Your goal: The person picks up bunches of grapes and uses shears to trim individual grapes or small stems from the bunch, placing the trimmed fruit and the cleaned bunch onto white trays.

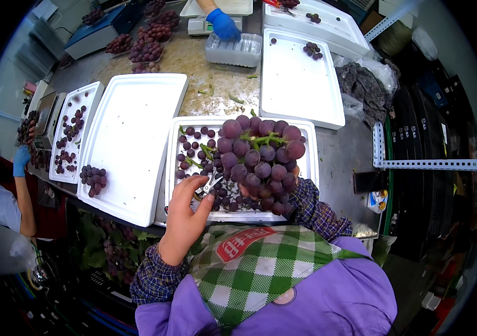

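Grape bunch (262, 169), round-berried, green-stemmed

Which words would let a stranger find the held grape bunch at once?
Find the white tray in front of the green-checked apron. Above it, the right hand holds the grape bunch. Unlike the small loose grapes nearby, its big grapes cluster around a green stem.

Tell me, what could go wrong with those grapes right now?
The scissors at the left hand might nick skin or fruit. The large bunch, held in the right hand, could shed grapes if bumped. Loose grapes in the white tray might get crushed beneath it.
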`<state>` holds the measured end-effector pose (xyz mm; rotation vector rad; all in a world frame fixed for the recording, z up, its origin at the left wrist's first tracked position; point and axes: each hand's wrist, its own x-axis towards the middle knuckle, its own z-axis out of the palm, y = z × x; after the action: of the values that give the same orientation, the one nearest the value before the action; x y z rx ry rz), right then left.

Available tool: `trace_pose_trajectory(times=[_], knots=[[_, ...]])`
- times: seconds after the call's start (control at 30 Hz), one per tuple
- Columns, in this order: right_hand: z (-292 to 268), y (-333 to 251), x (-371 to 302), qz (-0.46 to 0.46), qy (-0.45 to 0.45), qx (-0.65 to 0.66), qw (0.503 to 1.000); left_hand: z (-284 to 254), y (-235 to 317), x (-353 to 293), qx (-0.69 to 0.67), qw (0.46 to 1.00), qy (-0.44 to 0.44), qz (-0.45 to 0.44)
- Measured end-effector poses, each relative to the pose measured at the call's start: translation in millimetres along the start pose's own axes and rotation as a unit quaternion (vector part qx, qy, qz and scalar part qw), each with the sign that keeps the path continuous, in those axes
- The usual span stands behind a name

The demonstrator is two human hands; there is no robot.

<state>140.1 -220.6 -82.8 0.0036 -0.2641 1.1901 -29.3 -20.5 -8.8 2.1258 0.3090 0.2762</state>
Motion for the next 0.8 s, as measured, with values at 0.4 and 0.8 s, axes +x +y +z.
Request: trace_pose_trajectory(times=[0.4,0.8], knots=[[-3,-2,-19,0.055,0.101,-0.004,0.993,-8,-1,-7,-0.006,1.000,-0.006,0.019],[34,-12,-14,0.148,0.124,-0.031,0.981,12,-74,-42,0.442,0.889,-0.116,-0.020]])
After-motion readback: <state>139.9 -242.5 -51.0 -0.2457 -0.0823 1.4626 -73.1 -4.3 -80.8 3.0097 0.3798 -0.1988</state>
